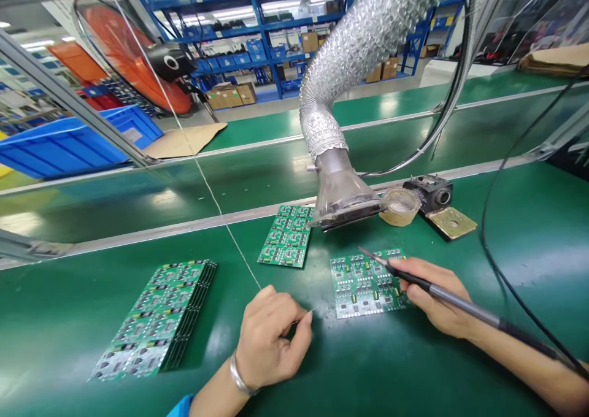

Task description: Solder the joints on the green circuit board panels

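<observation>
My right hand (pixel 439 294) is closed round a soldering iron (pixel 453 299) with a dark and grey handle. Its tip points left, over the upper part of a green circuit board (pixel 363 288) lying flat on the bench. Just left of that board, my left hand (pixel 273 337) pinches a thin solder wire (pixel 216 202) between thumb and fingertip. A short end of the wire sticks out toward the board, and the rest runs up to the top left. A second circuit board (pixel 288 236) lies farther back, and a stack of circuit boards (pixel 154 322) stands at the left.
A fume extraction nozzle (pixel 343 190) on a silver flexible duct (pixel 350 61) hangs behind the board. Beside it are a small round tub (pixel 400 207) and a soldering iron stand (pixel 432 194). A black cable (pixel 490 245) crosses the right side. A blue crate (pixel 78 141) stands back left.
</observation>
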The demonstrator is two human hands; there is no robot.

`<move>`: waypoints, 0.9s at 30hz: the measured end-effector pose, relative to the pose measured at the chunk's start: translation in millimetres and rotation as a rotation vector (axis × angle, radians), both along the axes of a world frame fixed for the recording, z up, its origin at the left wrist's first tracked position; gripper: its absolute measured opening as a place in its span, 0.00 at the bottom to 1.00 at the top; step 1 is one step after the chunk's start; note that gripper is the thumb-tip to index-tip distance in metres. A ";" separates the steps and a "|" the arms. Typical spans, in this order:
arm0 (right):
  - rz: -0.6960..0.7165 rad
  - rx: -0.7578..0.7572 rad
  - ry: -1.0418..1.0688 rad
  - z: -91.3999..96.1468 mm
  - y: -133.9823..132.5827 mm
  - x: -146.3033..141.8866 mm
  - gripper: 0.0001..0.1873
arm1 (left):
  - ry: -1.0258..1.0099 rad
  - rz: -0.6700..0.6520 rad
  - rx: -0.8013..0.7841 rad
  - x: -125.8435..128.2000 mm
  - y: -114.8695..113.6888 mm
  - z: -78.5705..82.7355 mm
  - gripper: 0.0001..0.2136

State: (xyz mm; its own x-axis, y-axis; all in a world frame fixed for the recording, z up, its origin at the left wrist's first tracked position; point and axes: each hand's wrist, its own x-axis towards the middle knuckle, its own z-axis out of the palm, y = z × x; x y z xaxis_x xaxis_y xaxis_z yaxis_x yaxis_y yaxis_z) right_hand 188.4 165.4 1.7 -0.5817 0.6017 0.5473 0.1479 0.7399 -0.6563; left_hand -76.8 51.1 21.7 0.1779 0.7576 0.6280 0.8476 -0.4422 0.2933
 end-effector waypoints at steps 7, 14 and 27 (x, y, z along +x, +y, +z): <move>-0.135 -0.207 -0.078 5.1 -3.1 -8.8 0.07 | 0.016 -0.002 0.035 -3.9 -3.3 1.3 0.10; -0.120 -0.190 -0.107 1.9 -1.4 -11.4 0.06 | 0.050 0.005 0.034 -4.7 -5.4 1.4 0.10; -0.077 -0.198 -0.125 3.0 -3.0 -12.0 0.06 | 0.106 0.014 0.039 -0.9 -0.4 -1.6 0.10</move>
